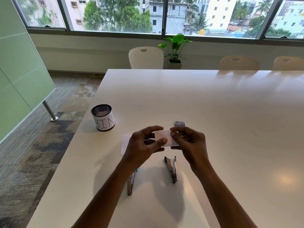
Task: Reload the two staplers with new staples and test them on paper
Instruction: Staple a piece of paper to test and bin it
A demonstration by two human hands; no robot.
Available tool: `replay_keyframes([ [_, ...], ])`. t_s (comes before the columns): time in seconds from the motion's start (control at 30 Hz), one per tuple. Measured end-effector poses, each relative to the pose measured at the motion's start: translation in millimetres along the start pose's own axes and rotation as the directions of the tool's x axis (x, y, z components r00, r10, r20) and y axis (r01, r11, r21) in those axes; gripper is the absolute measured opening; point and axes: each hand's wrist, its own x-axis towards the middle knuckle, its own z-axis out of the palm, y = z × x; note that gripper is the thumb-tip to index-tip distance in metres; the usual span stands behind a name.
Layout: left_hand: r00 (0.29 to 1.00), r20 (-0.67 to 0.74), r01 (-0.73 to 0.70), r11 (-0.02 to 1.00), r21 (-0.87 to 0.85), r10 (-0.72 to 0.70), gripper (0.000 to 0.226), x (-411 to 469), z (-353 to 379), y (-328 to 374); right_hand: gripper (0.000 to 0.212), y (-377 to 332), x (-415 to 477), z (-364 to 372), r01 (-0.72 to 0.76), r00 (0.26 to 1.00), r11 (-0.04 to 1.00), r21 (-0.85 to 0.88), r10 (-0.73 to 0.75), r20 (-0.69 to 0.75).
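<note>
Both hands hold a small white paper slip point(162, 135) above the white table point(213, 112). My left hand point(143, 145) pinches its left side with thumb on top; my right hand point(189, 142) pinches its right edge. Two metal staplers lie on the table below: one point(171, 169) between my forearms, the other point(131, 183) partly hidden under my left wrist. A small staple box point(179, 123) lies just beyond my right hand. Another sheet of paper point(124, 143) lies flat, partly hidden behind my left hand.
A black mesh cup point(103, 117) labelled "BIN" stands to the left, with paper inside. The table's left edge runs close to it. White chairs point(146, 57) and a potted plant point(175, 50) stand beyond the far edge, below the windows.
</note>
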Motion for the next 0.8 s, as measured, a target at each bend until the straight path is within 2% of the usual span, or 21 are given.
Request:
replay_keyframes([
  [0.4,0.997,-0.074,-0.035,0.998,0.059,0.039,0.054,1.3,-0.5,1.5,0.018,-4.6,-1.6,1.6,-0.008,1.000,1.000,0.011,0.008,-0.014],
  [0.63,0.992,-0.117,-0.041,0.998,0.055,0.047,0.056,0.9,-3.4,3.7,0.066,-0.3,-10.0,1.4,-0.206,0.974,0.976,0.071,0.198,0.107],
  [0.8,0.989,-0.144,-0.033,0.999,0.041,0.038,0.056,0.9,-1.3,4.3,0.066,0.9,-13.6,4.7,-0.232,0.969,0.968,0.092,0.222,0.103],
])
